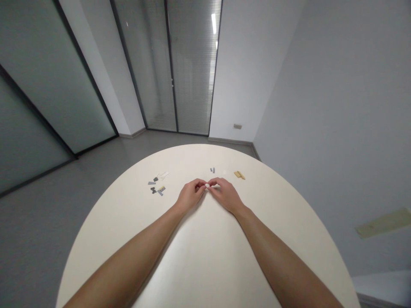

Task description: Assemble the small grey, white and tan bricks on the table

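Between my fingertips, over the middle of the table, is a small white piece (207,186); its exact kind is too small to make out. My left hand (192,194) pinches it from the left. From the other side my right hand (224,194) closes on it with thumb and fingers. Just beyond the hands lie a couple of small grey pieces (213,170). A little cluster of tan pieces (239,175) rests past my right hand.
The round white table (205,256) fills the lower view. Several grey, dark and white pieces lie at its left, among them a dark piece (156,179) and a grey strip (151,183). Glass doors (192,77) stand behind, with a pale wall (337,128) at right.
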The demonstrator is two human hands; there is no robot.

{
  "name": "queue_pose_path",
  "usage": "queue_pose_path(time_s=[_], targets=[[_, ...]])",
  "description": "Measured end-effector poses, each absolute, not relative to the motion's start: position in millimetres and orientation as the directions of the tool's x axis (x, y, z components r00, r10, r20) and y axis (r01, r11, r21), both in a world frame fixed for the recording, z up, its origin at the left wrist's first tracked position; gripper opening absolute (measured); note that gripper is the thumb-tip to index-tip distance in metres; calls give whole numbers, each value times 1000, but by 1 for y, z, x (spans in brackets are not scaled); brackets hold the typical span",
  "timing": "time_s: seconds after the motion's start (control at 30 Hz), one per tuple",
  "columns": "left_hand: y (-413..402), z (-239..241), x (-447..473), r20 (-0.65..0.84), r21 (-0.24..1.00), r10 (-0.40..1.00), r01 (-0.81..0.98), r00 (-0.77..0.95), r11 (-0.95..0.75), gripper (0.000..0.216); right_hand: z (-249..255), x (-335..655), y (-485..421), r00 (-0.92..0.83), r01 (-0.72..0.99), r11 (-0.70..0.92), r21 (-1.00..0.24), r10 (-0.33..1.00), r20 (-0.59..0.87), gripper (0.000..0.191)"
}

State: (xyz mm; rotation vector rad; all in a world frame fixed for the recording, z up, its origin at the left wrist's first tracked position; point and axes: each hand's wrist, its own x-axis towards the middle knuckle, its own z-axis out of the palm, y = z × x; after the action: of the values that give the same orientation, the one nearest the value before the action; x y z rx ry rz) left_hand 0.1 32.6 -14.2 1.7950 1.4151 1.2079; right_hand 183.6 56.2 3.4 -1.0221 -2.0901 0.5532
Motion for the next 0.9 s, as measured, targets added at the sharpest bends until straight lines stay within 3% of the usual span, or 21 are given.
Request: queue_pose_path(time_s=[0.9], targets=[[33, -15, 1, 293, 878, 956, 388, 27, -281, 20, 3, 183, 56, -403, 483, 577, -658, 814, 418, 11]])
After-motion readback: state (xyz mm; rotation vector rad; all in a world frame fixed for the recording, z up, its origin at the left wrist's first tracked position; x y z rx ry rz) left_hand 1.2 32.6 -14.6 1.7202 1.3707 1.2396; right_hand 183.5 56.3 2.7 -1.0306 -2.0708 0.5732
